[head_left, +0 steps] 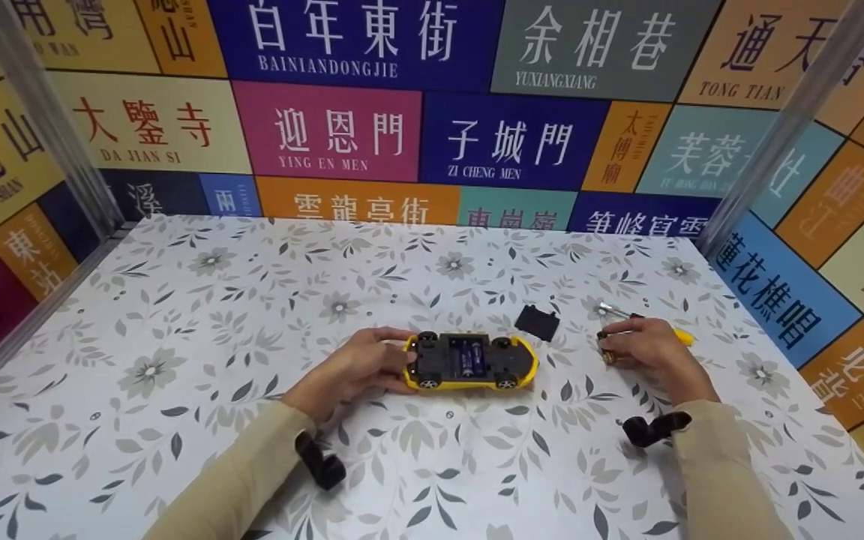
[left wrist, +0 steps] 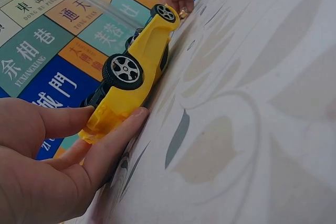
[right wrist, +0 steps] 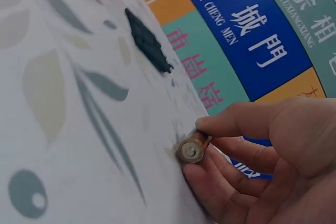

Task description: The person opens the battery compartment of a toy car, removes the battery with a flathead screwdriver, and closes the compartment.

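A yellow toy car (head_left: 436, 384) lies upside down on the table, its dark underside and wheels facing up. In its open battery compartment sit purple batteries (head_left: 471, 358). My left hand (head_left: 363, 361) grips the car's left end; in the left wrist view thumb and fingers (left wrist: 118, 140) pinch the yellow body. Farther right, my right hand (head_left: 649, 349) pinches a copper-coloured battery (right wrist: 191, 150) between thumb and fingers, at the table surface. A screwdriver (head_left: 683, 337) with a yellow handle lies behind the right hand, which partly hides it.
A black battery cover (head_left: 538, 322) lies between the car and the right hand, slightly farther back. White cloth with grey leaves and flowers covers the table (head_left: 252, 300). Panels of coloured signs (head_left: 327, 127) stand behind and at both sides, with clear posts (head_left: 769, 142) at the corners.
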### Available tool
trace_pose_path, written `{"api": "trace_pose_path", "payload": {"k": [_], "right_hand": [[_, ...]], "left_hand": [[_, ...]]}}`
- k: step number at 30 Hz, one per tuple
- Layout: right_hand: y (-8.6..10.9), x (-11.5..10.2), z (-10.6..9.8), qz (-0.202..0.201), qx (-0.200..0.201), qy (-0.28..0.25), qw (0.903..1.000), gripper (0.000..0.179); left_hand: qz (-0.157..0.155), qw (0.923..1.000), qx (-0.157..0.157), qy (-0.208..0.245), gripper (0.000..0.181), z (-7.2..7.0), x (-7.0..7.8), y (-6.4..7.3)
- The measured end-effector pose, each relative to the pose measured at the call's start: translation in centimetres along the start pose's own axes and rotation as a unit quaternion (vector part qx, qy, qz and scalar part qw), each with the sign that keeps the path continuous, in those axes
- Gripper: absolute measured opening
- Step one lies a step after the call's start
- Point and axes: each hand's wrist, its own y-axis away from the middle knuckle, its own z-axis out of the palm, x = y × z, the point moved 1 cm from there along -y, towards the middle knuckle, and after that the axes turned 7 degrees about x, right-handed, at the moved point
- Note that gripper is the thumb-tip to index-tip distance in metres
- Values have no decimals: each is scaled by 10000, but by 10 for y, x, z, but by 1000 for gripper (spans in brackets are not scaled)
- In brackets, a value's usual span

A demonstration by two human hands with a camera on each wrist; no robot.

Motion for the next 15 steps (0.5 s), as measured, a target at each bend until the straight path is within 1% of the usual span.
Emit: {"api": "trace_pose_path", "payload": {"k": [2, 9, 11, 15], "right_hand": [[-1, 1, 0, 4, 69, 144, 9999, 54], [0, 4, -1, 30, 310, 230, 9993, 50], [0, 3, -2, -21, 345, 313, 9989, 50], [2, 0, -1, 36, 356, 419, 9985, 53]], "left_hand": [[16, 10000, -13, -1, 51, 0, 0, 0], [144, 9999, -71, -36, 50, 1, 0, 1], [119, 9999, -45, -50, 50, 1, 0, 1], [41, 10000, 30, -81, 49, 0, 0, 1]]}}
